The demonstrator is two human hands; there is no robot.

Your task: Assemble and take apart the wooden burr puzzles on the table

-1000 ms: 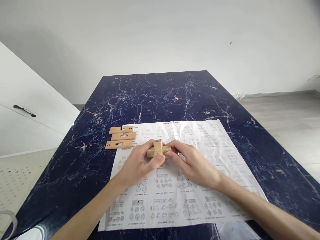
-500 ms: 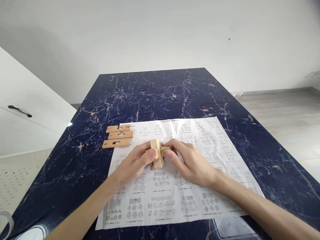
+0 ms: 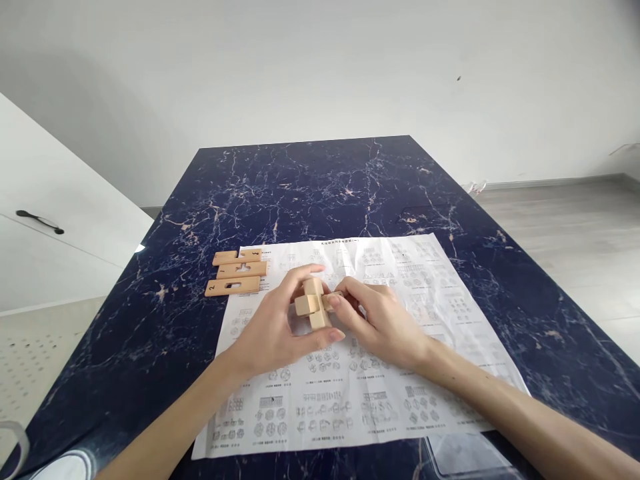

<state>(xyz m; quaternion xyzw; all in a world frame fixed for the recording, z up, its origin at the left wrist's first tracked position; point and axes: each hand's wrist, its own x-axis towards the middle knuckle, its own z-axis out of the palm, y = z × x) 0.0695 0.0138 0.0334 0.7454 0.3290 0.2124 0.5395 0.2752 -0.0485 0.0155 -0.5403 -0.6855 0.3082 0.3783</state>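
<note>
A pale wooden interlocking burr puzzle (image 3: 314, 305), shaped like a cross of notched bars, is held above the printed sheet (image 3: 280, 427). My left hand (image 3: 275, 323) curves around its left side, the thumb along the lower end and the index finger stretched past the upper end; its other fingers are mostly hidden behind the wood. Between thumb and fingers, my right hand (image 3: 377, 320) pinches the bar that sticks out on the right. Three flat wooden pieces lie at the sheet's upper left: one marked 3 (image 3: 227, 257), one marked 1 (image 3: 257, 269) and one marked 2 (image 3: 247, 286).
The sheet with small diagrams lies creased on a dark blue marble-patterned table (image 3: 310, 193). At the front edge are a transparent flat object (image 3: 467, 457) and a round white-topped item (image 3: 65, 467). A white cabinet (image 3: 60, 193) stands left, and a pale wall (image 3: 320, 73) rises behind.
My left thumb has moved off the puzzle's front face to its lower end, and the left index finger has lifted above it. More of the cross shape shows. My right hand keeps its pinch.
</note>
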